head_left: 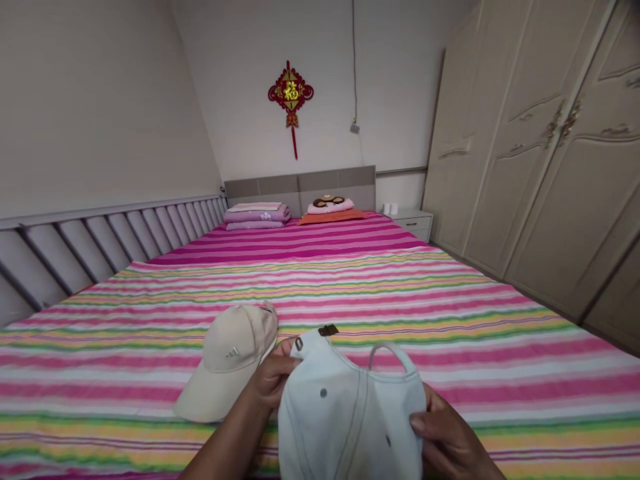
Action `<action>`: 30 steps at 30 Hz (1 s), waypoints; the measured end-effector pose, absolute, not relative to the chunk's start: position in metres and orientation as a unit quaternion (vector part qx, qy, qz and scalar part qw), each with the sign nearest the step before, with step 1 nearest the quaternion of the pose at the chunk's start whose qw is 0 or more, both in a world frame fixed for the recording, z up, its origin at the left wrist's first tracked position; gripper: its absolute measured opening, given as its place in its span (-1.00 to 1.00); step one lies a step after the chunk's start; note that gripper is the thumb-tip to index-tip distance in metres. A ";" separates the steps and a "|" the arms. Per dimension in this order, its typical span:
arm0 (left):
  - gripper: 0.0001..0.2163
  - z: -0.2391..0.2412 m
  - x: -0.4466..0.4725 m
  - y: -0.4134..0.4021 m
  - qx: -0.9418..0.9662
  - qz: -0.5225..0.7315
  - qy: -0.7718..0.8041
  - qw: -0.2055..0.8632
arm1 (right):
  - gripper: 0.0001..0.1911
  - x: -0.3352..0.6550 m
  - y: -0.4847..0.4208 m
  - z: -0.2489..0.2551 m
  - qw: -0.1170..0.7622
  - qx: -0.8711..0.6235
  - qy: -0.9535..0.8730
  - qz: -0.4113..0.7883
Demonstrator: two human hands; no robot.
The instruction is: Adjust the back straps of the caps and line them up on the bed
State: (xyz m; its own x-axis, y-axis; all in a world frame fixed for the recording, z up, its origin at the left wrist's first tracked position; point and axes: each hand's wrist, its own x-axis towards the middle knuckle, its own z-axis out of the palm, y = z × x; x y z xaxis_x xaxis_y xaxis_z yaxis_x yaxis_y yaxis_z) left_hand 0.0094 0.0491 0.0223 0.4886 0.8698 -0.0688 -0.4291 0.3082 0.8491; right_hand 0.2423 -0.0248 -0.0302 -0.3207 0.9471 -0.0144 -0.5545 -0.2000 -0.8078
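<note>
I hold a white cap over the near edge of the bed, its back strap and buckle pointing away from me. My left hand grips its left side, fingers curled round the edge near the strap. At the cap's right side my right hand is closed on the fabric, thumb on top. A beige cap lies on the striped bedsheet just left of my left hand, brim toward me.
The bed fills the room, with folded purple bedding and a pillow at the grey headboard. A padded wall panel runs along the left. Wardrobe doors line the right; a small nightstand stands by the headboard.
</note>
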 end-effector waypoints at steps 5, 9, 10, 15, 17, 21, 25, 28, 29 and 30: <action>-0.85 0.057 0.014 0.047 0.451 0.415 0.241 0.753 | -0.73 0.241 -0.030 -0.015 0.538 -0.254 -0.407 0.694; -0.66 0.082 0.020 0.042 0.516 0.473 0.203 0.685 | -0.87 0.240 -0.034 0.005 0.547 -0.258 -0.502 0.618; -0.64 0.085 0.021 0.042 0.537 0.471 0.202 0.669 | -0.85 0.240 -0.034 0.010 0.550 -0.258 -0.524 0.597; -0.79 0.078 0.025 0.046 0.581 0.439 0.233 0.645 | -0.70 0.246 -0.034 0.012 0.506 -0.270 -0.570 0.589; -0.82 0.070 0.025 0.048 0.566 0.429 0.244 0.660 | -0.54 0.248 -0.033 0.007 0.492 -0.293 -0.574 0.586; -0.81 0.065 0.024 0.047 0.547 0.420 0.235 0.685 | -0.49 0.248 -0.034 0.008 0.503 -0.312 -0.590 0.548; -0.77 0.072 0.023 0.043 0.584 0.413 0.221 0.663 | -0.64 0.245 -0.038 0.023 0.554 -0.318 -0.571 0.515; -0.78 0.074 0.025 0.042 0.589 0.400 0.217 0.668 | -0.78 0.243 -0.040 0.033 0.576 -0.302 -0.538 0.536; -0.79 0.075 0.026 0.041 0.589 0.399 0.214 0.669 | -0.80 0.243 -0.041 0.035 0.579 -0.289 -0.531 0.547; -0.80 0.075 0.027 0.041 0.591 0.402 0.209 0.667 | -0.80 0.243 -0.041 0.036 0.580 -0.275 -0.526 0.558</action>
State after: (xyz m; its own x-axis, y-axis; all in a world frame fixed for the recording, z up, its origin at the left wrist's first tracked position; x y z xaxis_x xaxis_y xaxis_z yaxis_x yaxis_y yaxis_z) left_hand 0.0268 0.0413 0.0749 0.5890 0.7840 0.1962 -0.2888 -0.0226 0.9571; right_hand 0.2427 -0.0407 0.0363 -0.1754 0.9363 0.3041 -0.3588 0.2269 -0.9054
